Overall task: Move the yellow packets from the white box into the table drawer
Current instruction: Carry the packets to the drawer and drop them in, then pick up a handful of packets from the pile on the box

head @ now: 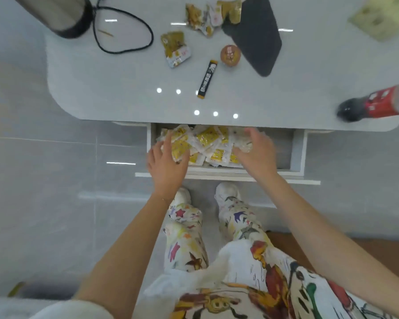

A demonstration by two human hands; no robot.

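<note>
Table [101, 100] top: few stray packets [175, 48]. Drawer [298, 153] pulled out, yellow packets [207, 137] heaped at left end. Left hand [166, 160] spread loose, resting on heap; right hand [256, 150] blurred, grasp unclear. Packets likely light, limp, slippery film: scoop several, or pinch sealed edges.

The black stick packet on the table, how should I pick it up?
Probably pinch the black stick packet across its narrow sides near the middle, coming from above. It lies flat on the table, long and thin, with nothing touching it.
</note>
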